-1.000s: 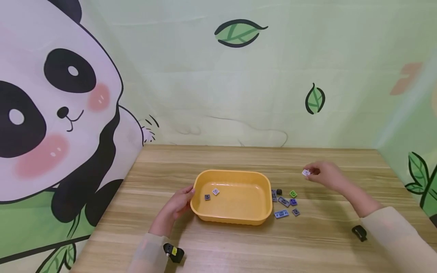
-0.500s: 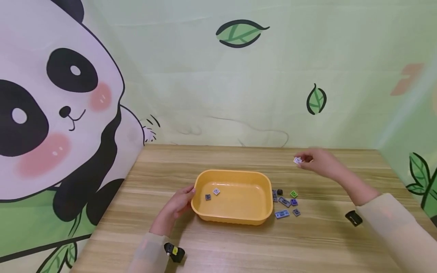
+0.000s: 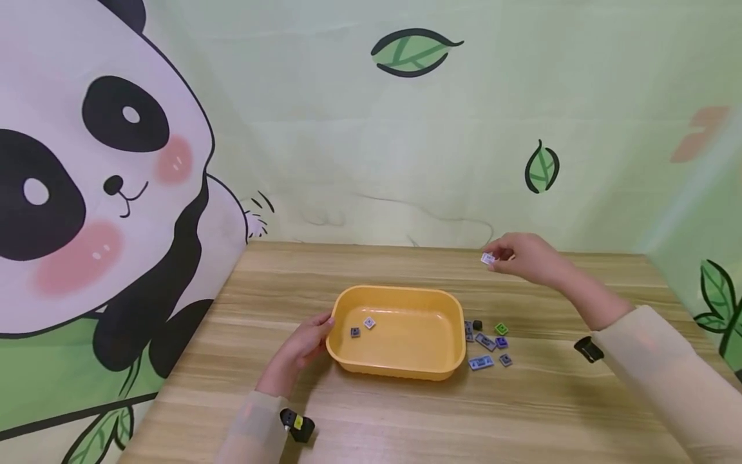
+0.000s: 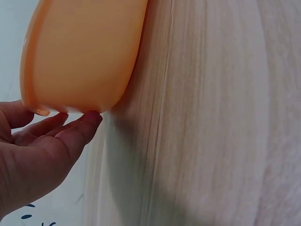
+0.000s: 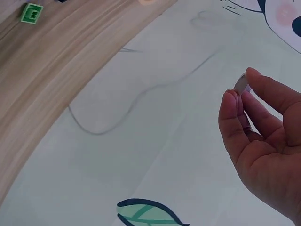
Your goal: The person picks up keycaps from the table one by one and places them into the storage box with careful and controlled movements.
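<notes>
My left hand (image 3: pixel 301 347) holds the left end of a yellow plastic basin (image 3: pixel 400 373). In the left wrist view its thumb touches the rim and the fingertips press the outer wall of the basin (image 4: pixel 84 61). A white keycap (image 3: pixel 369 323) and a dark grey keycap (image 3: pixel 355 332) lie inside, toward the left. Above the table's back edge, my right hand (image 3: pixel 524 258) pinches another small white keycap (image 3: pixel 487 258) between thumb and fingers. The right wrist view shows this keycap (image 5: pixel 241 84) edge-on at the fingertips, partly covered by them.
Right of the basin lie several loose keycaps: a green one (image 3: pixel 501 329), a purple one (image 3: pixel 501 343), a wide light blue one (image 3: pixel 481 362) and grey ones (image 3: pixel 485 341). A small black cube (image 3: pixel 478 325) sits among them. Behind the wooden table (image 3: pixel 406 419) hangs a printed panda backdrop (image 3: pixel 324 129).
My right hand has moved left and toward the table's back edge with the white keycap pinched in it. The left hand stays at the basin, and the loose pieces lie as before.
</notes>
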Demonstrator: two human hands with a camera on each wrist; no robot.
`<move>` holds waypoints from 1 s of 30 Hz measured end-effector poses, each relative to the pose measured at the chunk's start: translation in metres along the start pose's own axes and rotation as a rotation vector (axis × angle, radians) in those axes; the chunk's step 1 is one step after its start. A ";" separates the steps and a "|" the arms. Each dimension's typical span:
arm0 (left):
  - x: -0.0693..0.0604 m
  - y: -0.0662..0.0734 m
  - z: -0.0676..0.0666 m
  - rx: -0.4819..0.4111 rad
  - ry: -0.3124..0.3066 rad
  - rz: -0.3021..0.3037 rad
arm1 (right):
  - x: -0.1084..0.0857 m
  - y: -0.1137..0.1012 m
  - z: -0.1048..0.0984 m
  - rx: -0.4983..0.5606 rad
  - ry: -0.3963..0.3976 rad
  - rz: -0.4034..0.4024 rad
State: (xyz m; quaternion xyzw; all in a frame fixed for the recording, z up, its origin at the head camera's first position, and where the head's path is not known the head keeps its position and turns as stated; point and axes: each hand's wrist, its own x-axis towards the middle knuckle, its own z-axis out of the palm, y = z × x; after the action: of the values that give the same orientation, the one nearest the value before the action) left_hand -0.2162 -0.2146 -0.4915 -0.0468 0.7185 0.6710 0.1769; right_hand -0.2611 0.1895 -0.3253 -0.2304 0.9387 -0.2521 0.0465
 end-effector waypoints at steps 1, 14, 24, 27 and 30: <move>0.000 0.000 0.000 -0.001 -0.001 0.002 | 0.002 -0.002 -0.001 -0.005 -0.004 -0.007; -0.001 -0.001 0.000 -0.002 -0.013 -0.002 | 0.021 -0.037 -0.005 -0.020 -0.045 -0.119; 0.001 0.000 0.000 -0.006 0.005 -0.012 | 0.034 -0.054 0.000 -0.013 -0.063 -0.166; 0.000 -0.001 0.000 -0.002 -0.004 -0.004 | 0.038 -0.060 0.004 -0.006 -0.074 -0.175; 0.000 -0.001 0.000 -0.001 -0.010 0.004 | 0.044 -0.065 0.007 -0.007 -0.088 -0.195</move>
State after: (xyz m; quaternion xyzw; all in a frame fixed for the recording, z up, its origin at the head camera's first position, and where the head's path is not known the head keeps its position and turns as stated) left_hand -0.2158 -0.2148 -0.4926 -0.0418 0.7175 0.6718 0.1791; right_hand -0.2722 0.1160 -0.2979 -0.3315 0.9098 -0.2420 0.0621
